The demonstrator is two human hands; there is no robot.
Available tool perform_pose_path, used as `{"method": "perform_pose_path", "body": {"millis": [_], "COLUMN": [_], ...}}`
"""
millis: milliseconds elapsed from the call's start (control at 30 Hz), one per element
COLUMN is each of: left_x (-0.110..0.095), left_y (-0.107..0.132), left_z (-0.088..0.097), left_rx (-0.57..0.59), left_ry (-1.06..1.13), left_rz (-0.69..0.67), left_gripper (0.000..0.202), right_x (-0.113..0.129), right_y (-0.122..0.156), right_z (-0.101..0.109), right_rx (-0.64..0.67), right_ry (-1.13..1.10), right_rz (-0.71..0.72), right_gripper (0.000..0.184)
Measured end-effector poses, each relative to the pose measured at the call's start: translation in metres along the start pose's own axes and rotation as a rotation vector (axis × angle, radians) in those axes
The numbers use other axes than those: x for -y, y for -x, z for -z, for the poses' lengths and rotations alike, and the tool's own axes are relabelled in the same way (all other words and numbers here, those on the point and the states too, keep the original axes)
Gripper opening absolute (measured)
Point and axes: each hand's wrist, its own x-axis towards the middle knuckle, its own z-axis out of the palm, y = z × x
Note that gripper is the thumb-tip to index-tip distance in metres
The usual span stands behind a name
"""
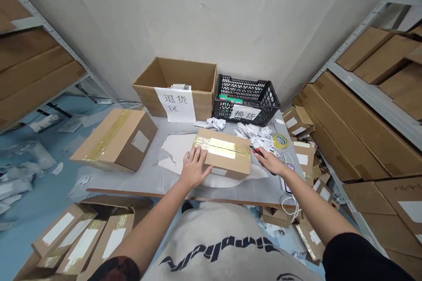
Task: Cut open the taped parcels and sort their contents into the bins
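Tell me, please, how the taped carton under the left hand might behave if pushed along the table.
The carton would probably keep its shape, since its walls look flat and uncrushed. It seems unlikely to tip, lying low on a broad side. Its weight is hard to judge with the contents hidden.

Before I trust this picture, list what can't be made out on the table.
In the head view:
Inside of the taped carton under the left hand: its closed top hides it.
Print on the carton's top label: too small to read.
Tip of the red-and-black tool in the right hand: too small.
Phone: the right forearm covers part of it.
Bottom of the large open box: its front wall hides it.
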Motion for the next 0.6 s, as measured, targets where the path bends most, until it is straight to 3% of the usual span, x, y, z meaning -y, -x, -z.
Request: {"method": "perform_pose_path", "body": {"millis": [133,267,400,600], "left_x": [-0.016,-0.031,-0.035,-0.034], "left_y": [-0.022,-0.035,-0.030,-0.025], "left_z": [-0.001,-0.016,-0.026,-0.027], "left_rx": [-0.012,0.010,0.003,-0.006], "left_ry": [0.028,0.044,0.055,0.035], "left_rz": [-0.026,-0.125,-0.137,-0.137], "left_gripper": [0.061,0.056,0.057,0.056], "right_x": [0.027,0.044,0.041,0.027], "right_y": [-0.016,-0.027,-0.026,-0.023], "right_z": [-0.024,-0.035,-0.043,-0.056], "right_rx": [-0.145,-0.198,-0.210,-0.348], "right_ry": [0.074,0.217,0.272,0.158], "right_rz": [0.069,0.022,0.025,-0.019], "right_gripper": [0.024,0.023,0.023,0.031]}}
